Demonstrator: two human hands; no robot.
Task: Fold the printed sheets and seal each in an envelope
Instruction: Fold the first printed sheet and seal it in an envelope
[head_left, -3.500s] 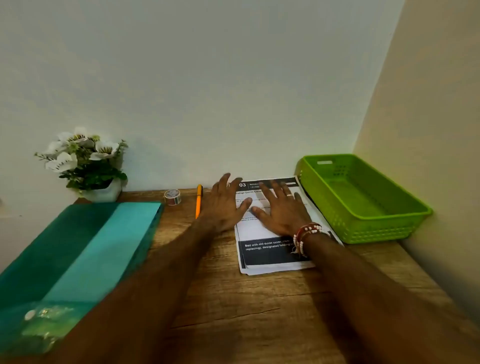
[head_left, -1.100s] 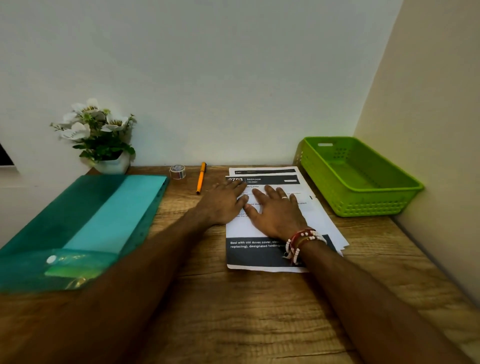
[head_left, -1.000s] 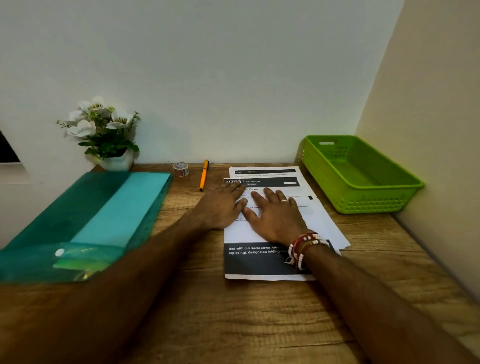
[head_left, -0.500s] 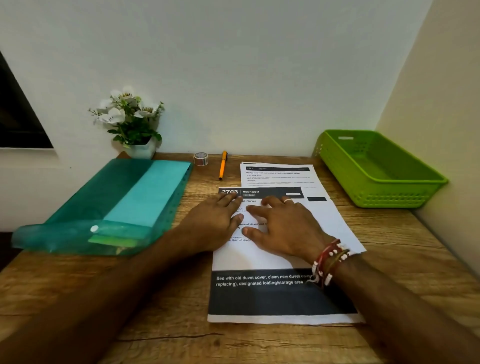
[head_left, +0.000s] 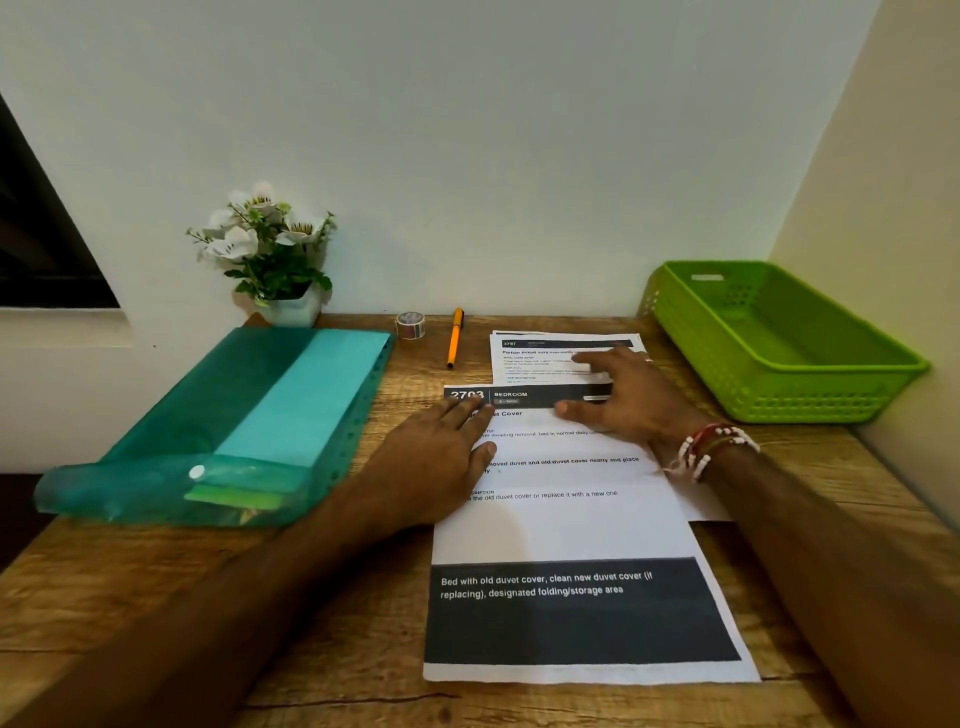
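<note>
As both hands lie on it, item 1 goes first: top printed sheet (head_left: 561, 519), white paper w/ dark header band marked 2703 BEDROOM and dark footer band. It lies flat on the brown wooden desk (head_left: 363, 597), straight ahead of the person. Long axis runs away from the body toward the back wall, leaning slightly. Footer edge is nearest the person; header edge is the far end, at the fingertips. No crease seen.

Item 2: left hand (head_left: 436, 457). Palm down, fingers straight and close together, pressing the sheet's upper left part, tips at the header band. Grips nothing.

Item 3: right hand (head_left: 628, 400), beaded bracelets (head_left: 711, 447) at wrist. Palm down, fingers spread wide, thumb at the header band, other fingers reaching past the far edge onto item 4. Grips nothing.

Item 4: second printed sheet (head_left: 540, 358), white w/ dark header, behind and partly under item 1, offset right, near the wall. More beneath it: can't tell.

Judgement: the fold prob. goes across the short axis, so one end must be carried over the other. Both hands sit at the far end, well apart from the footer edge. To lift that edge, each must draw back toward the body. The left is fully on the sheet, the right half off it.

Misc:
- Teal translucent plastic folder (head_left: 234, 415), left of the sheet, paler insert inside; envelopes or not, can't tell.
- Orange pen (head_left: 455, 338), small tape roll (head_left: 410, 326) and white-flower plant (head_left: 270, 249), along the wall.
- Green plastic basket (head_left: 779, 400), at right.
</note>
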